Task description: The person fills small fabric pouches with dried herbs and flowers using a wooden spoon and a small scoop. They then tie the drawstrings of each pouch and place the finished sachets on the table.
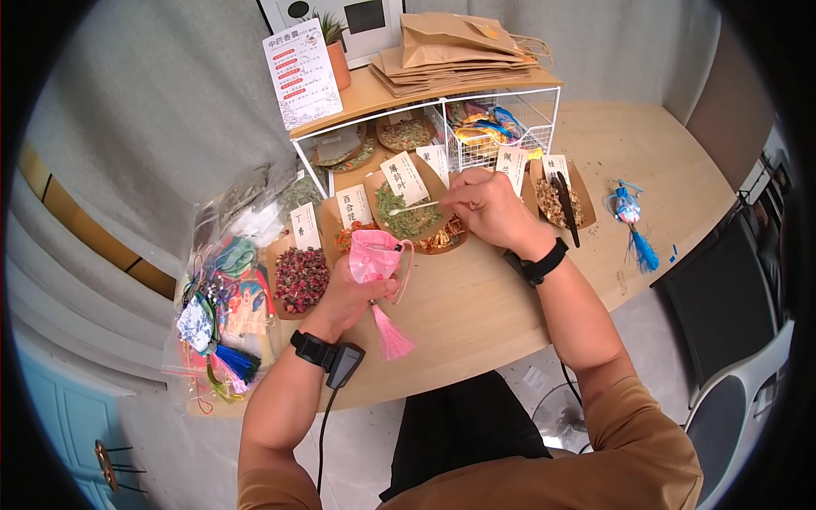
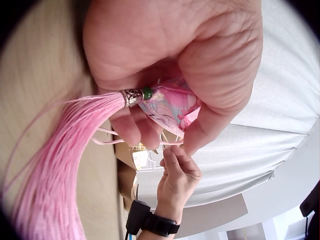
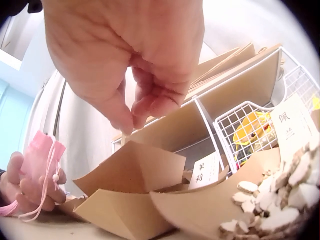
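Note:
My left hand grips a pink drawstring pouch, its mouth upward. From the pouch hangs a long pink tassel, joined by a silver bead and a green bead. Thumb and fingertips of my right hand pinch the handle of a small pale spoon. The spoon's bowl end is over a paper tray holding dried green leaves. In the right wrist view the same hand hangs above folded brown paper trays, and the spoon is hidden there.
Dried rosebuds fill a tray at the left, near bagged pouches and tassels. Dark tongs lie across a right-hand tray. Behind stands a shelf with paper bags and a wire basket. A blue tasselled pouch lies far right.

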`<state>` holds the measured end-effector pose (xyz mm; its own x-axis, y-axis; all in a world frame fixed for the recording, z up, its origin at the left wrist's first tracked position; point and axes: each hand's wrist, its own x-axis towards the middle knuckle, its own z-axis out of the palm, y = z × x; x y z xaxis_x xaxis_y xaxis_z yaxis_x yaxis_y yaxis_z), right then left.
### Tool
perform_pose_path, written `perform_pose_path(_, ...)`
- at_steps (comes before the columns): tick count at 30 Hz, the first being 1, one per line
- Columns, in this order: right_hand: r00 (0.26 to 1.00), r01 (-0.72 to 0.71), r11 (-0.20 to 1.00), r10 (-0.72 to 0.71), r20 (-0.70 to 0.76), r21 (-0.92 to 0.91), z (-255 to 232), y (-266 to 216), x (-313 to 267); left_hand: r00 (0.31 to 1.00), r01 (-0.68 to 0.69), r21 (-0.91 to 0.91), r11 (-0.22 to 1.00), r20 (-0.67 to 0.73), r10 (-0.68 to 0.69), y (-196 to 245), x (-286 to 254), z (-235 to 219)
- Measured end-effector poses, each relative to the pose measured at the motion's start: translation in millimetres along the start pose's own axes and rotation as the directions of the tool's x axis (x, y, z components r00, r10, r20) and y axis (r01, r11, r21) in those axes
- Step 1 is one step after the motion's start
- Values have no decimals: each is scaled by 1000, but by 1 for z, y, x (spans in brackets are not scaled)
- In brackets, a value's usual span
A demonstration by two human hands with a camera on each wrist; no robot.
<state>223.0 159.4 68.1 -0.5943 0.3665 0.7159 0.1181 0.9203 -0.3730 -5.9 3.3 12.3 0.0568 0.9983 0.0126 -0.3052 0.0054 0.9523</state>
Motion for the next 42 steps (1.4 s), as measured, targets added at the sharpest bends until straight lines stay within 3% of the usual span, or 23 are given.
perform_pose_path(6, 988, -110, 993, 105, 110, 42, -20, 4, 3, 1000, 9, 9, 1000, 2, -9, 2, -1, 1)
perform_pose_path(9, 961, -272, 962, 271, 48, 23, -22, 0, 5, 1000, 9, 5, 1000, 2, -9, 3, -1, 1)
perform_pose_path(12, 938, -342, 938, 344, -32, 58, -12, 2, 4, 1000, 12, -1, 1000, 8, -12, 3, -1, 2)
perform_pose_path(18, 977, -204, 978, 206, -52, 29, 6, 5, 0, 1000, 14, 1, 1000, 4, -14, 4, -1, 3)
perform_pose_path(21, 979, -205, 979, 205, 15, 12, 3, 7, 0, 1000, 13, 4, 1000, 6, -13, 4, -1, 2)
perform_pose_path(27, 942, -336, 936, 333, 43, 104, -11, 12, 1, 1000, 8, 11, 1000, 0, -8, 2, -1, 1)
perform_pose_path(30, 905, -414, 901, 423, -49, 131, -14, 14, 1, 1000, 11, 9, 1000, -3, -11, 2, -1, 1)
perform_pose_path(36, 895, -441, 896, 435, 100, 52, -12, 18, 0, 1000, 9, 8, 1000, 3, -9, 3, -1, 2)
perform_pose_path(42, 863, -502, 846, 476, 170, 180, -4, 29, -4, 1000, 0, 16, 1000, -2, 0, 0, 0, -1)
